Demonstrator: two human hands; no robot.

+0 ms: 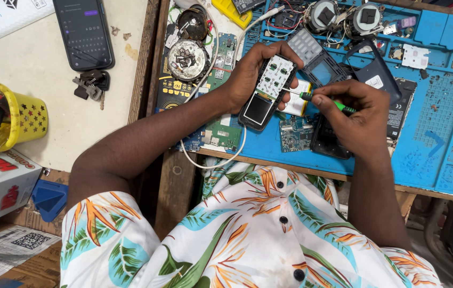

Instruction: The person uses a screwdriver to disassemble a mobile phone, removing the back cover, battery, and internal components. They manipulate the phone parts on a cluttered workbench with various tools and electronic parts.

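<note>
Left hand [248, 72] wrapped around an opened-up keypad phone [267, 92], fingers curled over its top edge, held tilted just above the blue mat [439, 133] on the desk. Right hand [357, 117] pinching a green screwdriver [320, 100], tip pointing left, touching the phone's right edge, roughly crosswise to its long axis.

A blue work mat [439, 160] covers the wooden bench [176, 181], beside a pale tabletop [61, 122] at its left edge.
</note>
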